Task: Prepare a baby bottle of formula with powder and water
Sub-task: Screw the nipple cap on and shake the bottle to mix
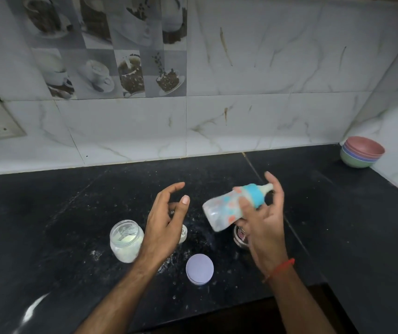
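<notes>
Right hand (263,220) grips baby bottle (227,208) mid-body, tilted, teat up-right past the fingers, base down-left. Left hand (166,222) open, just beside, apart.

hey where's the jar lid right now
In the head view, the round lid lies flat on the black counter, near the front edge, between the two forearms, right of the open powder jar.

On the counter (72,213) an open jar (126,239) stands left, a round lid (199,268) lies right of it and nearer the front edge, and a small tin (240,237) sits further right. Above the tin the right hand (263,227) holds a tilted bottle (231,206); the left hand (166,220) hangs between jar and bottle. Stacked bowls (362,151) stand in the far right corner against the wall (241,116)
</notes>
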